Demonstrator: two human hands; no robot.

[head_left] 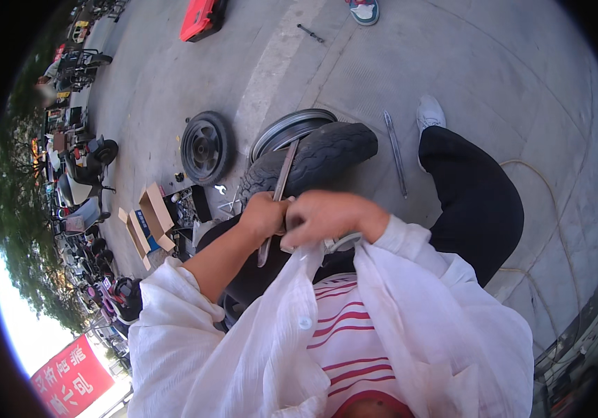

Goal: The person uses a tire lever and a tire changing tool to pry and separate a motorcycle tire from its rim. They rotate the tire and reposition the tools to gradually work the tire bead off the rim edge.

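Observation:
A black tyre (320, 155) with worn tread leans in front of me, and a bare metal wheel rim (292, 125) shows behind its upper edge. Across the tyre runs a long flat metal tyre lever (286, 171), its upper end at the rim and its lower end by my lap. My left hand (264, 216) is wrapped round the middle of this lever. Right beside it is my right hand (334, 217), slightly blurred, with curled fingers close to the lever; what they hold is hidden. A second tyre lever (395, 153) lies on the ground to the right.
Left of the tyre lies a small black wheel (207, 148). Nearer are an opened cardboard box (152, 212), loose tools and a wrench (220, 189). A red case (198, 19) and another person's shoe (363, 12) are farther off. A hose (553, 188) curves along the right.

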